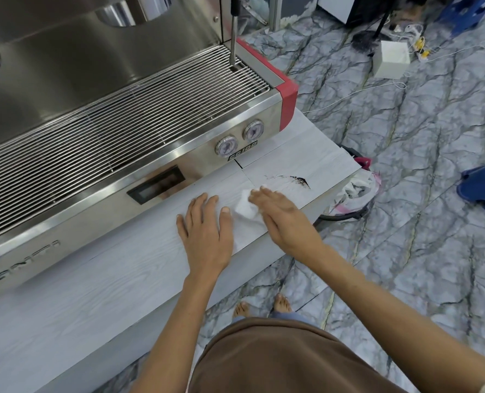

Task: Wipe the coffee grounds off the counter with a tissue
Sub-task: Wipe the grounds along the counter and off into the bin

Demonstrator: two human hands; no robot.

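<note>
The large stainless-steel espresso machine (93,109) with a wire drip grate and red corner trim fills the upper left of the frame. Two round pressure gauges (239,137) sit on its front panel, right of centre. A steel steam wand (233,38) hangs down over the grate at top centre.

The pale grey wood-grain counter (93,293) runs diagonally from the lower left to the centre right, directly in front of the machine. The grey marble-pattern floor (405,222) occupies the right half of the frame. A blue plastic stool (482,188) stands at the right edge, and a bin lined with a white bag (354,191) stands on the floor just beyond the counter's right end.

The left hand (207,231) lies flat on the counter at centre frame, palm down, fingers extended and spread, gripping nothing. The right hand (281,217) lies just beside it, fingers straight and pressed down on the crumpled white tissue (245,207), pinning it against the counter rather than clenching it. The tissue shows between the two hands.

The dark coffee grounds (299,180) form a thin smeared streak on the counter, just up and right of the right fingertips, near the counter's right end.
</note>
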